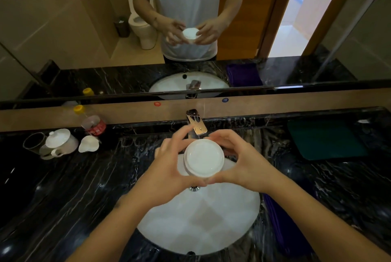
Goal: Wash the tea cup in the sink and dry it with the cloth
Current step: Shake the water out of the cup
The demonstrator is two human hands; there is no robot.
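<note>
A white tea cup (pixel 204 159) is held above the white oval sink (pixel 198 219), just in front of the chrome tap (pixel 195 123). My left hand (pixel 169 164) grips the cup's left side and my right hand (pixel 239 160) grips its right side, fingers curled around the rim. The cup's round opening faces the camera. A purple cloth (pixel 283 227) lies on the counter right of the sink. I cannot tell whether water is running.
A black marble counter (pixel 63 194) surrounds the sink. At the back left stand a glass (pixel 33 142), a white lidded teapot (pixel 60 142), another white cup (pixel 88 144) and a yellow-capped bottle (pixel 93 123). A dark green mat (pixel 325 137) lies back right. A mirror (pixel 63 18) hangs above.
</note>
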